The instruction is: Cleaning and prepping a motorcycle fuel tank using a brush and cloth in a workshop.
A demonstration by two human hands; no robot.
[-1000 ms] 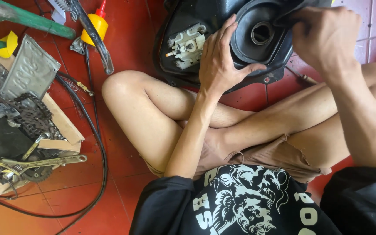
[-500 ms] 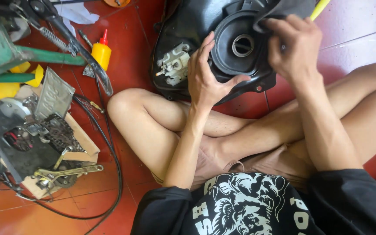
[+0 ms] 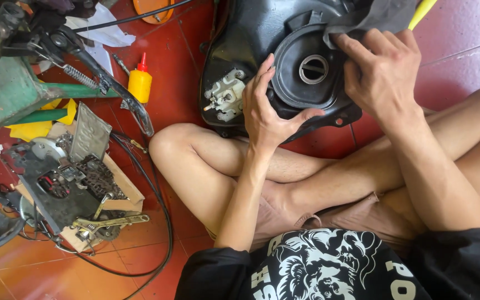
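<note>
— Both hands are on that black housing, right?

— Yes. Left hand [image 3: 268, 114] is spread over the left side of the round black headlamp housing [image 3: 306, 78], fingers up along its rim and thumb hooked under the lower edge, so it grips the housing. Right hand [image 3: 381, 78] comes in from the right with its fingers curled and pressing a dark grey cloth [image 3: 373, 16] against the upper rim, pinching the cloth onto the part.

— Where does the housing sit?

— On the red tiled floor [image 3: 168, 94], just past the person's crossed bare legs, tilted toward them. A metal-ringed round opening [image 3: 313, 69] shows in its middle. It belongs to a larger black plastic cover [image 3: 251, 33] lying behind it, and a pale connector block [image 3: 226, 100] sits on that cover just left of the left hand.

— And off to the left?

— Nearest, a flat wrench [image 3: 112, 223] rests on a piece of cardboard [image 3: 126, 186] with dark gear parts [image 3: 98, 178] and a grey metal plate [image 3: 90, 133]. A black cable [image 3: 162, 222] loops around that pile. Farther off stands a yellow squeeze bottle [image 3: 139, 83] with a red nozzle, near a green machine frame [image 3: 12, 94] and a black lever [image 3: 115, 91]. White paper [image 3: 98, 33] lies farthest back
</note>
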